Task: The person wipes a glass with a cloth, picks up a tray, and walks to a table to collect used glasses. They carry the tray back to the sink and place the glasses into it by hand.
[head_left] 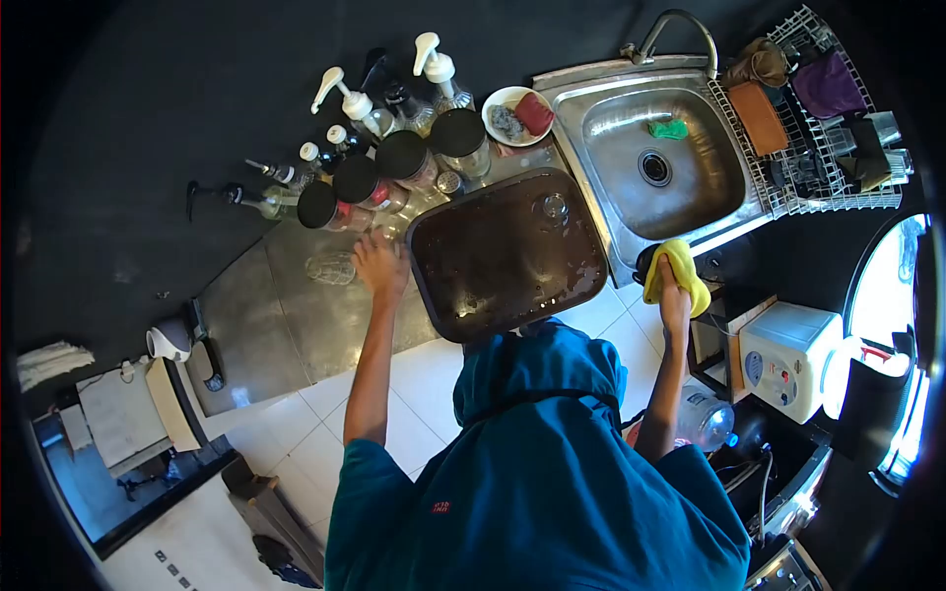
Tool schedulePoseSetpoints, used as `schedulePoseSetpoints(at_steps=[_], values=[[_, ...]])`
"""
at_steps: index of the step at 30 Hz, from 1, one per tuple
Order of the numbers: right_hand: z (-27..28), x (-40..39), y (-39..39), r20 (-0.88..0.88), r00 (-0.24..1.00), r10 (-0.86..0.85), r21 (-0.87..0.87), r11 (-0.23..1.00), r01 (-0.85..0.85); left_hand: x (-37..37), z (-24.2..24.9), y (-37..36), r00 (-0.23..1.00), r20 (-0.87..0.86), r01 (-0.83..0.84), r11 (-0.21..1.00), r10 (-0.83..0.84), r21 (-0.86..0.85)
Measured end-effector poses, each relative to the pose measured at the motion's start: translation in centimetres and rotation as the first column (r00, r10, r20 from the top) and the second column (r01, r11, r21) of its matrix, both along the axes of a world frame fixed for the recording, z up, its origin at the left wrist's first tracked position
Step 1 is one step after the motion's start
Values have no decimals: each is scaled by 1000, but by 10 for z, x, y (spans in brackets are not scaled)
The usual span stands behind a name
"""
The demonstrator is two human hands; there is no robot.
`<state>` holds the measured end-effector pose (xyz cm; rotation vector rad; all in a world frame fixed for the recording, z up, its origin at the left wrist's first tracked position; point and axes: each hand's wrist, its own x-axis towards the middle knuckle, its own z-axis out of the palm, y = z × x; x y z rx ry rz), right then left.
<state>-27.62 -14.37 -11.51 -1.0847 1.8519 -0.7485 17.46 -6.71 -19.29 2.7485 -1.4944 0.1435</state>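
Note:
My left hand is over the steel counter, fingers apart and holding nothing. It is between a clear glass lying on its side and the left edge of a dark brown tray. Water drops wet the tray, and a small clear round glass piece stands near its far right corner. On the right, below the sink's front edge, my right hand grips a yellow cloth. A dark rounded object shows beside the cloth, partly hidden by it.
Dark-lidded jars and pump bottles line the counter's back. A white bowl with scrubbers is left of the steel sink, which contains a green sponge. A wire dish rack stands right, a white appliance below.

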Motion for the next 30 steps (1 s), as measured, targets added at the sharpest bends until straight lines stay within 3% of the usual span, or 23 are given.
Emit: schedulePoseSetpoints(at_steps=[3,5,7,11,13,15,17,19,21,23,25,27,29,30], values=[[-2,3,-5,35,999,39,-24,999,-38,-66,20,-30,915,-291,200,941,-280,-274],[-2,11,-8,118,989,85,-83,994,-75,-119,28,-56,848,-390,255,922,-358,-291],[3,19,-8,209,977,52,-114,993,-28,-160,18,-85,756,-405,345,839,-514,-421],[26,21,1,287,957,-50,-89,993,79,-198,-14,-121,735,-412,363,826,-538,-431],[26,6,10,445,895,-45,-98,990,98,-192,-26,-129,687,-513,424,857,-514,-292],[22,-6,17,884,468,-24,-116,956,269,-185,-29,-126,661,-522,403,842,-539,-359],[29,-16,22,974,225,20,-89,949,303,-174,-25,-116,633,-574,354,854,-519,-382],[38,-16,17,983,150,102,-143,944,298,-160,-17,-105,668,-547,356,862,-505,-361],[44,-13,11,964,251,84,-160,941,297,-144,-14,-95,599,-639,229,867,-483,-442],[47,-3,9,961,267,66,-143,949,280,-130,-7,-85,598,-599,226,829,-533,-512],[43,8,3,944,323,68,-140,969,205,-119,5,-76,455,-768,-11,859,-451,-512],[59,27,1,943,321,89,-144,978,151,-110,7,-73,541,-707,-57,818,-457,-572],[59,40,-2,946,306,104,-140,985,101,-103,12,-56,199,-892,-467,760,-407,-451],[59,48,-2,948,297,117,-146,986,77,-98,18,-50,171,-928,-510,776,-330,-370]])
